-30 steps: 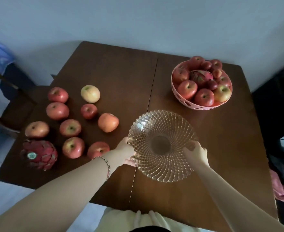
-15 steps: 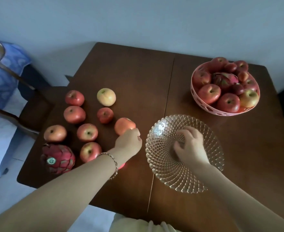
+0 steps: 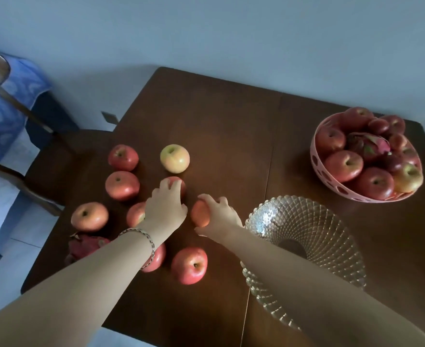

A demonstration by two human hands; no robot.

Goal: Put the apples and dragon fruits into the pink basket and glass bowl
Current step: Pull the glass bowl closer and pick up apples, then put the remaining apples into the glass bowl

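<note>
glass bowl [image 3: 331,221] near right on table [image 3: 206,121], right forearm across it | dragon fruit [image 3: 86,246] near left (half hidden by left arm) | right hand [image 3: 219,214] curled round orange-red apple [image 3: 200,217] | left hand [image 3: 166,206] just left of it, fingers curled over small red apple [image 3: 180,182] | pink basket [image 3: 315,161] far right, heaped with apples [image 3: 344,164]

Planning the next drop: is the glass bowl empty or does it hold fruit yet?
Empty: only the table shows through the glass bowl; no fruit inside.
</note>
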